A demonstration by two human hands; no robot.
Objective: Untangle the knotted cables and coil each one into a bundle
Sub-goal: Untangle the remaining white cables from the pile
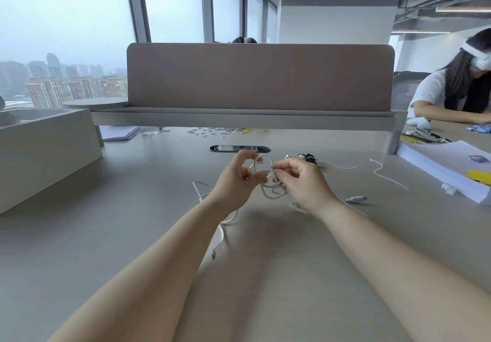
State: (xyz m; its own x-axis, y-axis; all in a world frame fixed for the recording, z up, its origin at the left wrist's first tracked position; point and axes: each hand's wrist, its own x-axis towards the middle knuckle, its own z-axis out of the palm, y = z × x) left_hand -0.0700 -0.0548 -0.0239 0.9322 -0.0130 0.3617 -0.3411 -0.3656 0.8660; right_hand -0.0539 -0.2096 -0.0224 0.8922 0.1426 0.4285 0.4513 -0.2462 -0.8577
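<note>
A knot of white cables [271, 190] hangs just above the grey table [132, 222] between my two hands. My left hand [235, 182] holds a loop of it with curled fingers. My right hand [300, 182] pinches a strand near the top of the loop. One white cable trails down to the left and ends in a plug [214, 255] lying on the table. Another plug [357, 199] lies to the right of my right wrist. A thinner white cable [382, 172] snakes across the table further right.
A brown divider panel [260, 75] stands across the back. A cable port [239, 148] sits in the table ahead. Small bundled items [305, 157] lie behind my right hand. A white paper stack [446, 171] lies right, a grey box [45, 152] left. Another person sits far right.
</note>
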